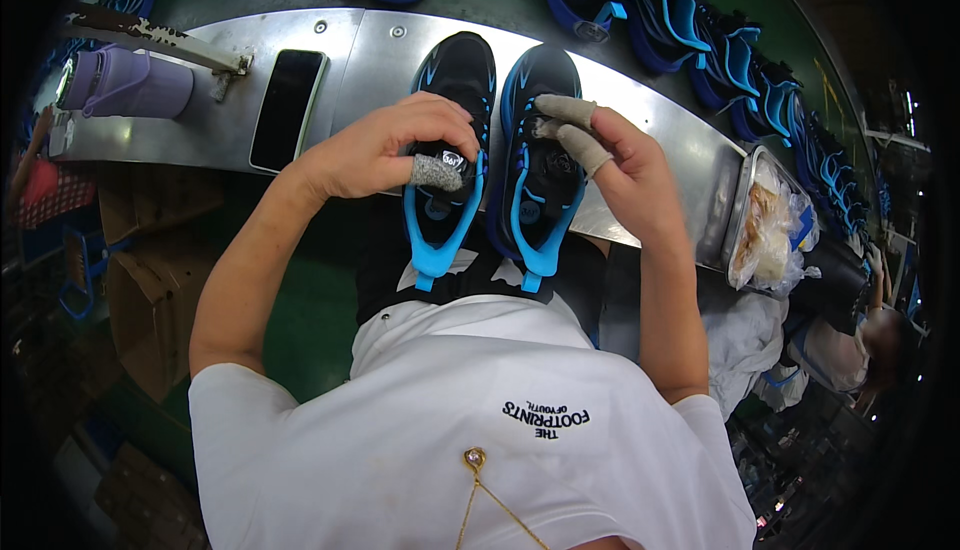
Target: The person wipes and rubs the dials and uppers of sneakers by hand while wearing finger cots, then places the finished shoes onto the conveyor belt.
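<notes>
Head view: left hand [448, 158] pinches the left shoe [472, 190]; right hand [558, 125] touches the right shoe [523, 178], its grip unclear.

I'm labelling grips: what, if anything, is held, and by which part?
Cannot tell; left hand is at left shoe's lacing, right hand at right shoe's lacing.

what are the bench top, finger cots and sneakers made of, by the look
Bench top: metal, perhaps stainless steel, given its smooth grey sheen. Finger cots: probably fabric; matte, textured, greyish. Sneakers: dull black uppers, likely textile; smooth blue heel edging, perhaps rubbery synthetic.
</notes>
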`<action>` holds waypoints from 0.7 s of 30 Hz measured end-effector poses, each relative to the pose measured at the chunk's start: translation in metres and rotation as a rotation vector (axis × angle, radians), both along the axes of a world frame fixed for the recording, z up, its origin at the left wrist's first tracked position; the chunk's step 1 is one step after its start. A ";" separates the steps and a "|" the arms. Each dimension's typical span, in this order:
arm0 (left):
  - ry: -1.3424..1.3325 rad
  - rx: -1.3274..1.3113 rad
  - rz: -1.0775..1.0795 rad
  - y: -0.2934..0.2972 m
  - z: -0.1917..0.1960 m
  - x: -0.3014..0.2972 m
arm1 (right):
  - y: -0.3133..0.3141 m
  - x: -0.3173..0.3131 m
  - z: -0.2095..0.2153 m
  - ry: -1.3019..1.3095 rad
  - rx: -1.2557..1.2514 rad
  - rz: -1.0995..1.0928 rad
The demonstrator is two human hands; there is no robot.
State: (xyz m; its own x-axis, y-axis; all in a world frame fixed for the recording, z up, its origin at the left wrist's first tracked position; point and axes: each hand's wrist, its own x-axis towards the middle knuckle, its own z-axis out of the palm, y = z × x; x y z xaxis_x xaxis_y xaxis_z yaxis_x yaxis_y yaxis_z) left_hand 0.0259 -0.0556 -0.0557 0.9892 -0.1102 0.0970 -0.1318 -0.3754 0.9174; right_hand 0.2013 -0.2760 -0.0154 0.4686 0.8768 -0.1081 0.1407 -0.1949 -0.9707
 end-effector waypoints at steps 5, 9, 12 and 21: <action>-0.043 0.114 0.463 -0.035 0.016 -0.024 | 0.013 -0.014 -0.002 -0.078 0.000 0.094; 0.694 -0.508 0.658 -0.050 0.032 -0.065 | 0.029 -0.026 0.004 -0.113 0.031 0.204; 0.565 -1.190 0.763 -0.084 0.029 -0.066 | 0.044 -0.031 0.006 -0.284 0.061 0.407; 0.384 -1.541 0.793 -0.105 0.001 -0.058 | 0.046 -0.051 -0.016 -0.600 0.169 0.300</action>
